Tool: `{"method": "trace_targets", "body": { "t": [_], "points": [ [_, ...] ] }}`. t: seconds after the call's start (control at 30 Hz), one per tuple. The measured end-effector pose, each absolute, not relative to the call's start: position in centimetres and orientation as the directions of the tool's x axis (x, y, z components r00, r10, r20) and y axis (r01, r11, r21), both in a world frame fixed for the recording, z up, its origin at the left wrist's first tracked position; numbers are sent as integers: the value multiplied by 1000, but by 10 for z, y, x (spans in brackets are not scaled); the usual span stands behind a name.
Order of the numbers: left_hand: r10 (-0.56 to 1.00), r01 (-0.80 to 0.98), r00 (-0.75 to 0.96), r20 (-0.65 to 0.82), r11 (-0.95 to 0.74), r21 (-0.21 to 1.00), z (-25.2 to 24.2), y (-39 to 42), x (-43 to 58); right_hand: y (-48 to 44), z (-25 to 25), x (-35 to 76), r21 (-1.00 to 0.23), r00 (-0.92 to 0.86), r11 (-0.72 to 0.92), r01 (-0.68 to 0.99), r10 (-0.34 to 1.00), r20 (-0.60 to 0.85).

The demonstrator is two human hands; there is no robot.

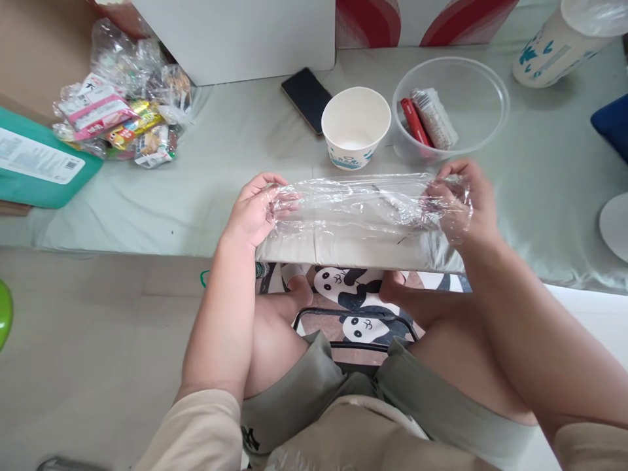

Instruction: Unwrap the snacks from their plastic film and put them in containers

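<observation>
A clear plastic bag point(338, 199) is stretched lengthwise between my hands above the front part of the cloth-covered table. My left hand point(255, 209) grips its left end, with the thumb on top and the fingers partly behind the film. At the other end my right hand point(466, 203) has its fingers closed on the bunched film. Just behind the bag stands a white paper cup point(356, 124) with a blue print. To its right is a clear plastic bowl point(490, 118) with a red packet point(416, 122) and a whitish wrapped packet point(436, 119) inside.
A dark phone point(307, 98) lies behind the cup. At the left are a pile of wrapped snacks point(122, 118) and a teal container point(44, 160). White boxes point(245, 39) stand along the back. A tall printed paper tub point(559, 49) is at the back right, near a white disc point(615, 226).
</observation>
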State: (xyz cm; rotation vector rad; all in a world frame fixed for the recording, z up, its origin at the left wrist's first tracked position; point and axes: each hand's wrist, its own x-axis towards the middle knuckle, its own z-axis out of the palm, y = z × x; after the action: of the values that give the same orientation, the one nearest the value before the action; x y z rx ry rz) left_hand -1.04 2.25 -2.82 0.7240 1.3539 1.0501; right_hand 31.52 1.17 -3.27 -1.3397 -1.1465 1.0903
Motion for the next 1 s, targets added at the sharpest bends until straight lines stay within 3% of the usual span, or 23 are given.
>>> {"method": "trace_targets", "body": {
  "t": [0.33, 0.5, 0.6, 0.7, 0.77, 0.83, 0.93, 1.0],
  "points": [
    [859, -286, -103, -502, 458, 842, -26, 26, -14, 14, -12, 312, -961, -5, -178, -210, 983, -181],
    [860, -214, -56, -507, 486, 847, -28, 26, -11, 19, -14, 308, -942, 184, -247, -228, 939, -291],
    [874, -253, -8, -486, 469, 846, -30, 27, -12, 22, -20, 310, -957, 251, -187, -221, 938, -241],
    [887, -246, 7, -462, 449, 859, -29, 26, -13, 22, -26, 315, -964, 209, -129, -233, 961, -180],
    [902, -189, 10, -432, 426, 885, -28, 24, -12, 21, -27, 318, -977, 175, -142, -158, 970, -169],
    [915, -117, 9, -403, 401, 909, -27, 21, -10, 17, -25, 320, -984, 139, -155, 84, 980, -143],
    [924, -46, 9, -383, 383, 923, -27, 20, -11, 13, -22, 327, -880, 20, -140, 453, 989, -147],
    [926, -54, 17, -377, 378, 924, -26, 20, -15, 10, -21, 335, -845, -53, -120, 521, 984, -173]
  ]
}}
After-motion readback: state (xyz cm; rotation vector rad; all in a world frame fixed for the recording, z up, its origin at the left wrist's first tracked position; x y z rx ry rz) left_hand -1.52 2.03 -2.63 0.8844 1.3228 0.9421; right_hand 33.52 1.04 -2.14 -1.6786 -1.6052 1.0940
